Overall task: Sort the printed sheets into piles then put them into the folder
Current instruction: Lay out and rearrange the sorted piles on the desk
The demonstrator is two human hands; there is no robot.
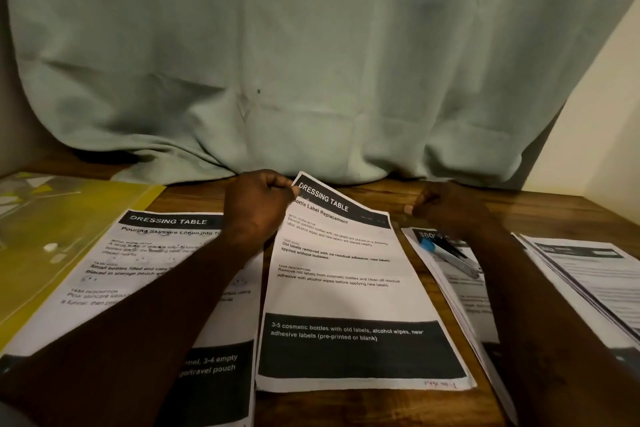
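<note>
Middle sheet (349, 288): "DRESSING TABLE", "Bottle Label Replacement". Left sheet (166, 253): "DRESSING TABLE".

A white printed sheet headed "DRESSING TABLE – Bottle Label Replacement" (349, 291) lies at lower centre of the frame with its upper left corner lifted off the table, and a second white sheet with the same black "DRESSING TABLE" header (145, 274) lies flat to its left. That second sheet overlaps a translucent yellow plastic folder (52, 236) at the left edge. At lower right lie two fanned stacks of printed sheets, one (460, 291) just right of centre and another (588, 274) at the right edge.
</note>
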